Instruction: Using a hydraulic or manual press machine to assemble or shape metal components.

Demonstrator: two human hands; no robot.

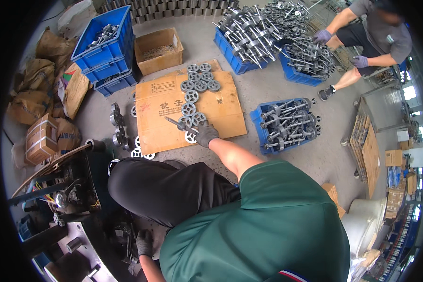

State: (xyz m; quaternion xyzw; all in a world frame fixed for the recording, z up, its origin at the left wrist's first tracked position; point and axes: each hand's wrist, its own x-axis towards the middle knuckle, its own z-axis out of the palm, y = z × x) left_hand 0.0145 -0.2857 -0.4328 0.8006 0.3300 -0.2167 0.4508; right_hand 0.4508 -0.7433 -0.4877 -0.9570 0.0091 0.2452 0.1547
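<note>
My right hand [206,134], in a grey glove, is closed around a metal shaft [176,123] whose thin end points up and to the left. It is over the near edge of a flattened cardboard sheet [150,117]. Under and beside the hand lie spoked metal wheels [188,109], several of them laid touching in a line that runs away across the cardboard. My left hand [144,242], also gloved, is low beside my leg, near a heap of dark parts [123,237]; its fingers are too dark to make out.
Blue crates of wheeled shafts stand at right [286,126] and far back [239,47]. Stacked blue crates [103,51] and an open cardboard box [159,50] are behind the sheet. A machine [75,225] is at lower left. A gloved co-worker [380,42] sits at far right.
</note>
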